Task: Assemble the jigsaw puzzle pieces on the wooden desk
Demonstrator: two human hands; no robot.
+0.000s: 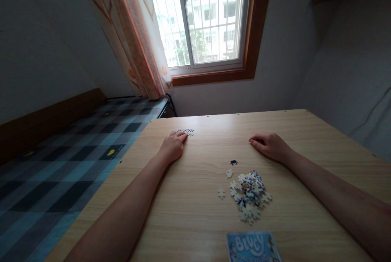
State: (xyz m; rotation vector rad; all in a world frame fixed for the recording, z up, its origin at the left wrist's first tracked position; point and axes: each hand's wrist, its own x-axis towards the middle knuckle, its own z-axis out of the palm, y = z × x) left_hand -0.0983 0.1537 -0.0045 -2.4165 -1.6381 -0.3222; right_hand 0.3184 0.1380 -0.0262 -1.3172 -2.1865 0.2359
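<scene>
My left hand (173, 146) rests on the wooden table (198, 213), its fingers curled and touching a small joined cluster of puzzle pieces (185, 132) at the far left. Across from it lies my right hand (270, 146), palm down, its fingers loosely curled and nothing visible in them. A heap of loose jigsaw pieces (249, 194) lies between my forearms, closer to the right arm. A few single pieces (221, 192) lie beside the heap, and a dark piece (233, 162) sits just beyond it. A blue puzzle card marked "Bluey" (253, 246) lies at the near edge.
A bed with a blue and black checked cover (61, 164) runs along the table's left side. A window with bars (210, 17) and an orange patterned curtain (128, 29) are behind the table. Grey walls close in on the right.
</scene>
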